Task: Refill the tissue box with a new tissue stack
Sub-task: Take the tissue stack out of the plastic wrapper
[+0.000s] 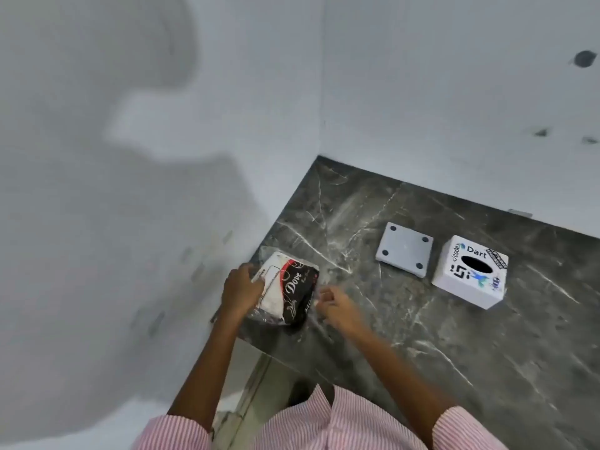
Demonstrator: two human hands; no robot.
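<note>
A plastic-wrapped tissue pack (289, 289), black, red and white with "Dove" printed on it, lies at the left corner of the dark marble counter (454, 336). My left hand (242, 292) grips the pack's left end. My right hand (336, 306) is at the pack's right end, fingers curled and pinching the edge of the wrapper. The white cube tissue box (470, 276), covered in stickers with a dark oval slot on top, stands to the right. Its flat white base plate (405, 249) with dark round feet lies upside down beside it.
White walls meet at the counter's back-left corner. The counter's front-left edge drops off just below the pack. Pink striped sleeves fill the bottom of the view.
</note>
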